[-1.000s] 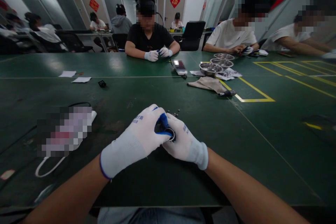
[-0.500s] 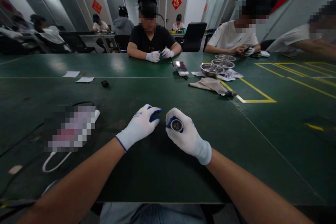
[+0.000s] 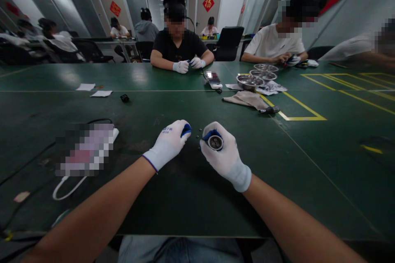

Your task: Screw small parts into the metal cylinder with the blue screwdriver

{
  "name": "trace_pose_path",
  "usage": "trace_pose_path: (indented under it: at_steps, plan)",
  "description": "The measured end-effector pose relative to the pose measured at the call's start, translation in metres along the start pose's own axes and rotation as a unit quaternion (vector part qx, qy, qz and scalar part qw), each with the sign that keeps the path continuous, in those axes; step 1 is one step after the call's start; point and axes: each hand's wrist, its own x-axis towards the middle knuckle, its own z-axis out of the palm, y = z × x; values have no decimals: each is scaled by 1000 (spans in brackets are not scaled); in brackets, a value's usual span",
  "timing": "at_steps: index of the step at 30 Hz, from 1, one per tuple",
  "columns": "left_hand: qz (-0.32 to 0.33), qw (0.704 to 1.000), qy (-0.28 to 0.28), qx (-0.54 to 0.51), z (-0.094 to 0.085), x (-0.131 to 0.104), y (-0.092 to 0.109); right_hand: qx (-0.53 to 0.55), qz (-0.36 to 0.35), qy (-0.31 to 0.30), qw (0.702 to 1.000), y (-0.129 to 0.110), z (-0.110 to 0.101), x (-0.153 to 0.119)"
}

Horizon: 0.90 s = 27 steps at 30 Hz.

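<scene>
My right hand (image 3: pixel 222 152), in a white glove with blue palm coating, wraps round a short cylindrical part (image 3: pixel 215 143). Its round open end faces up, with a pale rim and a dark inside whose details are too small to tell. To its left, my left hand (image 3: pixel 169 143), gloved alike, hovers low over the green table (image 3: pixel 185 197) with thumb and fingers drawn together. Whatever may be between those fingertips is hidden. Several tiny dark ring-like pieces (image 3: pixel 197 136) lie on the table between the two hands.
A blurred-out device (image 3: pixel 89 148) with a white loop and cables lies at left. Beyond my hands are a small black object (image 3: pixel 124 98), a beige cloth (image 3: pixel 245 99), a dark-handled tool (image 3: pixel 269 110) and metal bowls (image 3: pixel 249 81). Across the table sits a person in black (image 3: pixel 182 47).
My left hand's thumb and fingers have closed together from a spread pose. My right hand has shifted slightly right with the cylindrical part, and the tiny pieces now show between the hands.
</scene>
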Motion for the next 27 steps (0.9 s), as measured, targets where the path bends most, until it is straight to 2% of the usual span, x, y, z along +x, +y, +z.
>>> trace_pose_path:
  at_steps: [2,5,10,15,21,27]
  plan:
    - [13,996,16,-86,-8,-5,3,-2,-10,-2,1000,-2,0,-1]
    - [22,974,47,-220,-21,-13,10,-3,-14,-5,1000,-4,1,-2]
    - [13,942,34,-332,-40,-27,24,0,-25,-12,1000,-4,2,-2]
    - [43,947,32,-316,-47,-36,31,7,-60,-34,998,-3,3,1]
    - [111,962,12,-251,-50,-40,31,19,-29,-66,997,-6,1,-1]
    - [125,969,-13,-211,-57,-42,41,19,-48,-114,992,-10,0,-4]
